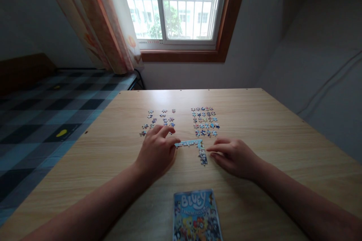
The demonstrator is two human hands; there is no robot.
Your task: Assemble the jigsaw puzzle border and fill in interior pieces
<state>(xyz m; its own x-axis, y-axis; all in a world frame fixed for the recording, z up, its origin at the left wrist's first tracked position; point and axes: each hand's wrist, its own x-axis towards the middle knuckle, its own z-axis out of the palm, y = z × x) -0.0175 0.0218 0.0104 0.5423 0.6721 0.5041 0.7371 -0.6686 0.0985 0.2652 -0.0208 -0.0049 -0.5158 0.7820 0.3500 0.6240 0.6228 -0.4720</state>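
Joined jigsaw pieces form an L-shaped puzzle strip [189,143] on the wooden table, one arm running left and the other coming down toward me. My left hand [157,147] is at the strip's left end, thumb tip at its edge, with the index finger raised apart from the thumb. Just right of the downward arm lies my right hand [233,156], its fingers stretched toward the edge and slightly apart. No piece shows between the fingers of either hand. Beyond my left hand are scattered loose pieces [164,120], some partly hidden by it.
Rows of loose puzzle pieces [204,120] lie behind the strip, to the right. A picture box marked "Bluey" [197,216] rests at the near side of the table [268,120]. A bed with a checked cover [56,120] stands left; a window [186,7] is ahead.
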